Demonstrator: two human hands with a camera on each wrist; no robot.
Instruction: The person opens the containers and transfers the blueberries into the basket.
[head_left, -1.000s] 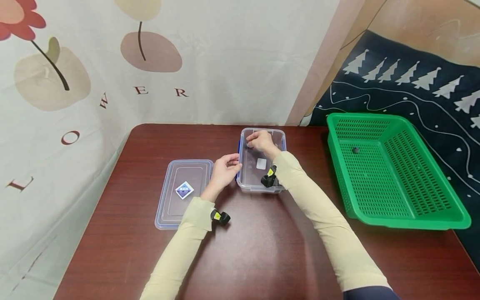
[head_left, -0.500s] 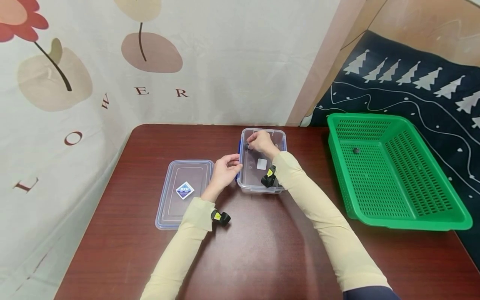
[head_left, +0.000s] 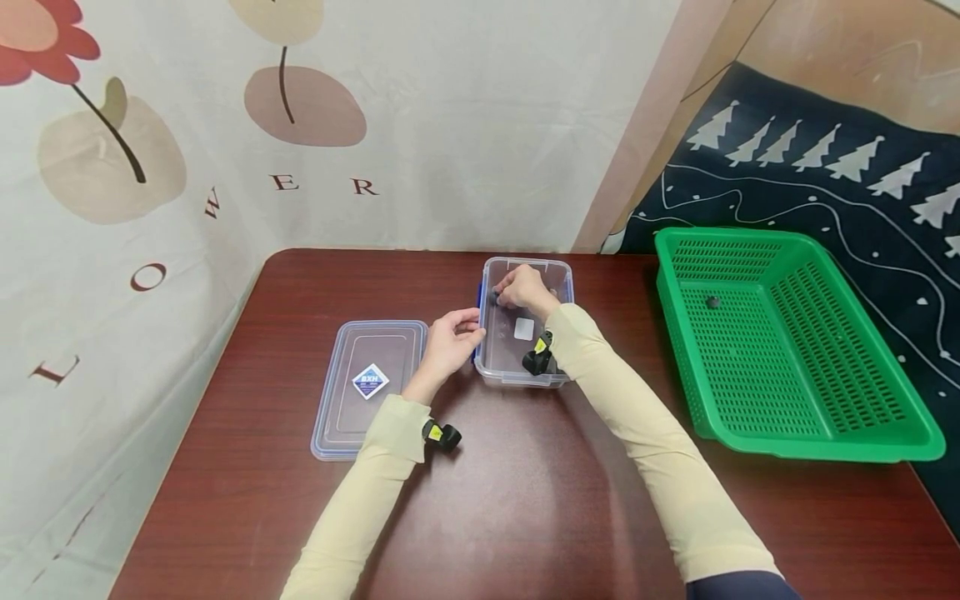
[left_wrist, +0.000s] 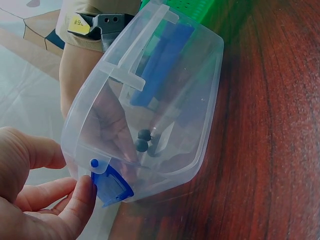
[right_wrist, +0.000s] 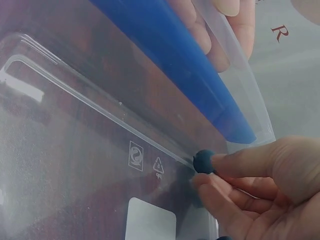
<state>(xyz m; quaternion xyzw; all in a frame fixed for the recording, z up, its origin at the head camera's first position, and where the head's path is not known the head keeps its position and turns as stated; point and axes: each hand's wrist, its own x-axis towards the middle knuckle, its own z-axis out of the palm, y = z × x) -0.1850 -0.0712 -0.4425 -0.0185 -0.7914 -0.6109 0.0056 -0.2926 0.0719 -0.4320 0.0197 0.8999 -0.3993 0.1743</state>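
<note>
My right hand reaches down into a clear plastic box. Thumb and fingertips pinch a dark, round blueberry low by the box wall in the right wrist view. In the left wrist view, two dark berries show through the clear plastic, close together near the reaching hand. My left hand holds the box's left side. Its thumb lies at the rim and its fingers touch a blue latch. A white label shows on the box floor.
Left of the box, its clear lid lies flat, with a blue-and-white sticker. On the right stands a large green basket with one dark berry inside. A patterned cloth wall rises behind the brown table.
My right fingers have shifted slightly down and right inside the box, and the dark berry at their tips shows more clearly. The left hand stays put.
</note>
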